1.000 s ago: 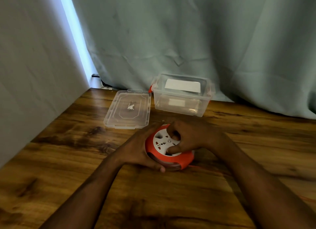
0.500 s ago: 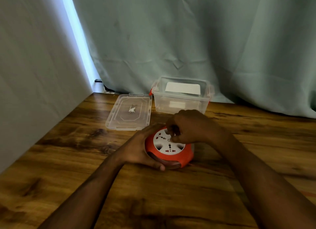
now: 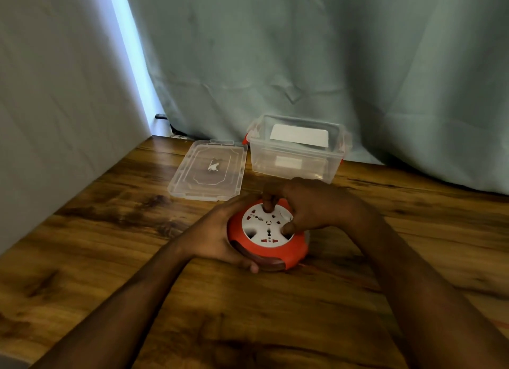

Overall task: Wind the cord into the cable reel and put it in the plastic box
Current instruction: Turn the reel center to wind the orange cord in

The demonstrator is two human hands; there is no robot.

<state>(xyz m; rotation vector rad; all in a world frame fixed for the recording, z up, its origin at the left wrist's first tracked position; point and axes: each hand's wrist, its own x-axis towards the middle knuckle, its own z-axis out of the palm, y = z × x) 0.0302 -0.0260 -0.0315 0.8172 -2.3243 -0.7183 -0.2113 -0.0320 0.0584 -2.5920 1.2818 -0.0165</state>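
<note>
My right hand [image 3: 311, 206] curls over the white socket face of the reel [image 3: 268, 235], one fingertip [image 3: 266, 205] pushed into a recess at the far edge of the face and another digit pressed into a recess at its right side, the fingers bent and gripping the face from above. My left hand [image 3: 217, 238] cups the orange rim on the reel's left side, fingers wrapped along the far edge and the thumb [image 3: 252, 267] hooked under the near edge, holding the reel steady. The reel rests on the wooden table [image 3: 110, 258] between my two forearms, its socket face turned up; a dark, translucent band shows along its lower near edge under the orange shell. I cannot make out any loose cord from this angle. Beyond the reel, toward the back of the table, the clear plastic box [image 3: 296, 148] stands open, with orange clips at its ends and white labels visible through its walls. Its clear lid [image 3: 209, 170] lies flat just left of the box, apart from it, near my left fingertips. A pale green curtain [image 3: 330, 66] hangs behind the table, and a plain light panel [image 3: 55, 107] closes off the left side.
</note>
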